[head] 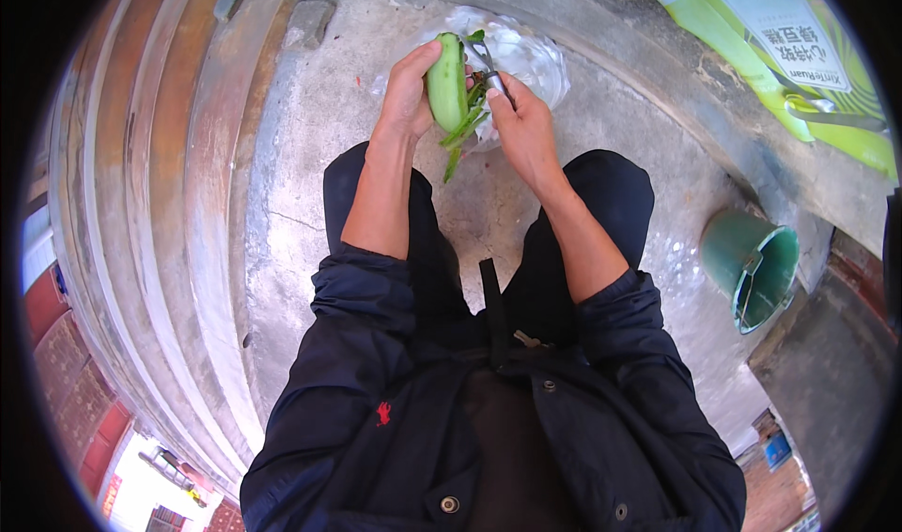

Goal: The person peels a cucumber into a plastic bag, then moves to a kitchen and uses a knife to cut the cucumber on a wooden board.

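Note:
My left hand (411, 88) grips a thick, pale green vegetable (446, 84), perhaps a cucumber, whose visible face is mostly peeled. Some darker green skin shows along its right edge. A vegetable peeler (493, 79) with a metal handle is held in my right hand (520, 112), its head pointing up beside the vegetable. On the peeler's head sits a small green scrap (476, 36). Long green peel strips (461, 134) dangle between my hands. Beneath them a crumpled, translucent plastic bag (542, 67) lies on the concrete floor. The fingers behind the vegetable are partly hidden.
Concrete steps (158, 179) rise along the left side. At the right a green bucket (750, 267) lies tipped on its side. A green and white printed bag (796, 52) rests on the ledge at the upper right. A stone block (310, 23) is near the steps.

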`<state>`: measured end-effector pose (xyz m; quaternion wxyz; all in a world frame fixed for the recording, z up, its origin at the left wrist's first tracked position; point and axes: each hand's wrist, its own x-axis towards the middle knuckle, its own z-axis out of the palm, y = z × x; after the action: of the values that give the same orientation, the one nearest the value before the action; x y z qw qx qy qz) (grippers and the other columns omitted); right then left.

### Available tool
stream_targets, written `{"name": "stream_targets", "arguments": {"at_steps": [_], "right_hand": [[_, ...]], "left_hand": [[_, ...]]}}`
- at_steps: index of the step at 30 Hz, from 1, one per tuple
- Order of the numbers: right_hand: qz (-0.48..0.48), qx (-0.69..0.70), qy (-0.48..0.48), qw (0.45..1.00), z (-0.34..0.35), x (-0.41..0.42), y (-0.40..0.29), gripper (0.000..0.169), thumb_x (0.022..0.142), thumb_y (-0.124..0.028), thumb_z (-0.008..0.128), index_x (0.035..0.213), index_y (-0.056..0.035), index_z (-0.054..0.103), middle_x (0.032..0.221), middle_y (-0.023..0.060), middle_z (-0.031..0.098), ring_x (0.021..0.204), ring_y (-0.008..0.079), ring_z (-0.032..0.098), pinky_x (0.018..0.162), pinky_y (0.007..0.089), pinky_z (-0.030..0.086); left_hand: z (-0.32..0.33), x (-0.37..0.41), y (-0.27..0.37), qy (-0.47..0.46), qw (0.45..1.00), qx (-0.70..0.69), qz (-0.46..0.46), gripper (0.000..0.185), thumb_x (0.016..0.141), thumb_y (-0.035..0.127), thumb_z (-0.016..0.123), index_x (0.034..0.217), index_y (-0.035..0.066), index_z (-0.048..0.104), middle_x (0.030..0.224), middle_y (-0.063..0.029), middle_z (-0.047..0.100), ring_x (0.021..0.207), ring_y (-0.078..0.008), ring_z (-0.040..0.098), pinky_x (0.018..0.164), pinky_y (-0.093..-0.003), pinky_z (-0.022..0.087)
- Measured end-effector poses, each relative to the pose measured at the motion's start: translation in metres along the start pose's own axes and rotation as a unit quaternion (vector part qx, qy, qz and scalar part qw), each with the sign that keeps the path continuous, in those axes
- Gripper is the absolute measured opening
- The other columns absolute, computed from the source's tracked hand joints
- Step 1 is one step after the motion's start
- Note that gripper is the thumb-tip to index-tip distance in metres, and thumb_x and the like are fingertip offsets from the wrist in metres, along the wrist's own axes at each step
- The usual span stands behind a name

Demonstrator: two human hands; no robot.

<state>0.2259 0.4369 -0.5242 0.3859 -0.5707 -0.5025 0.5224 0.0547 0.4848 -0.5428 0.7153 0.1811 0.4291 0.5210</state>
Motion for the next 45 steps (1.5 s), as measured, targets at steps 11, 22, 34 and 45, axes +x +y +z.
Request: {"name": "stream_targets", "arguments": {"at_steps": [11, 22, 34, 45], "right_hand": [[-0.065, -0.070, 0.009, 0.995, 0.004, -0.003, -0.002, 0.026, 0.098, -0.013, 0.055, 0.121, -0.0049, 0.061, 0.087, 0.0233, 0.068, 0.079, 0.0382, 0.069, 0.073, 0.0433, 0.052], [-0.039, -0.148, -0.003, 0.988, 0.013, -0.019, -0.005, 0.031, 0.098, -0.014, 0.057, 0.127, -0.0030, 0.058, 0.084, 0.0249, 0.065, 0.075, 0.0396, 0.067, 0.068, 0.0426, 0.051], [-0.062, -0.160, -0.009, 0.985, 0.009, -0.026, 0.002, 0.029, 0.098, -0.014, 0.057, 0.125, -0.0043, 0.057, 0.083, 0.0262, 0.065, 0.076, 0.0434, 0.066, 0.067, 0.0447, 0.051], [-0.047, -0.166, -0.061, 0.983, -0.001, -0.029, 0.002, 0.032, 0.096, -0.014, 0.056, 0.123, 0.0026, 0.055, 0.085, 0.0325, 0.065, 0.083, 0.0514, 0.063, 0.071, 0.0558, 0.050]], "left_hand": [[-0.004, 0.004, -0.005, -0.016, 1.000, 0.026, 0.004, 0.031, 0.102, 0.024, 0.053, 0.115, -0.004, 0.060, 0.097, -0.0163, 0.068, 0.085, -0.0251, 0.069, 0.077, -0.0386, 0.059], [-0.005, 0.007, -0.007, 0.011, 0.999, -0.049, 0.018, 0.030, 0.103, 0.022, 0.051, 0.116, -0.004, 0.059, 0.100, -0.0167, 0.067, 0.087, -0.0259, 0.068, 0.080, -0.0407, 0.058], [-0.010, 0.010, -0.013, 0.018, 1.000, -0.018, 0.012, 0.037, 0.105, 0.027, 0.047, 0.123, -0.003, 0.057, 0.111, -0.0176, 0.065, 0.101, -0.0291, 0.065, 0.091, -0.0447, 0.054], [-0.017, 0.020, -0.012, 0.103, 0.992, -0.067, 0.011, 0.039, 0.105, 0.030, 0.046, 0.125, -0.002, 0.054, 0.112, -0.0243, 0.063, 0.101, -0.0355, 0.064, 0.091, -0.0509, 0.054]]}}
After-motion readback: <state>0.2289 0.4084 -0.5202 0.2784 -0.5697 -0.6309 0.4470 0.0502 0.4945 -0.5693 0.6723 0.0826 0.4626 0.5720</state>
